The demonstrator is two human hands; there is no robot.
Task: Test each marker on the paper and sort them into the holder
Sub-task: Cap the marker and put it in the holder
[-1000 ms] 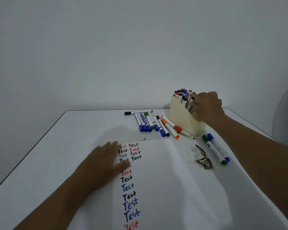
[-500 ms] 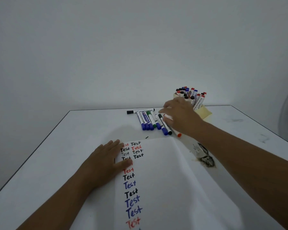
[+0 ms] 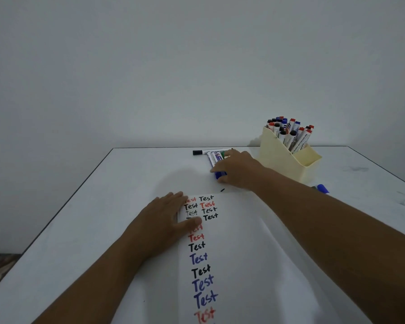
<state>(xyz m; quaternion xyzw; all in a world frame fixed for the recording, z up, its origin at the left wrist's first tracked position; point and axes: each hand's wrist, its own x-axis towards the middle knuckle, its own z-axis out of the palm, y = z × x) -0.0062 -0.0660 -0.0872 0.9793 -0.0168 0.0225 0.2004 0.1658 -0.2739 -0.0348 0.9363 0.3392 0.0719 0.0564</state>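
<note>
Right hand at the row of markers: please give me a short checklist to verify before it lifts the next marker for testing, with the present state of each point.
1. Right hand is on the row of loose markers: ok.
2. Fingers curl round a blue-capped marker: ok, but whether it is gripped firmly: cannot tell.
3. Left hand lies flat on the paper and steadies it: ok.
4. Free paper beside the "Test" words: ok.
5. Cap of the chosen marker on: ok, must come off.
6. Room in the cream holder front compartment: ok.
</note>
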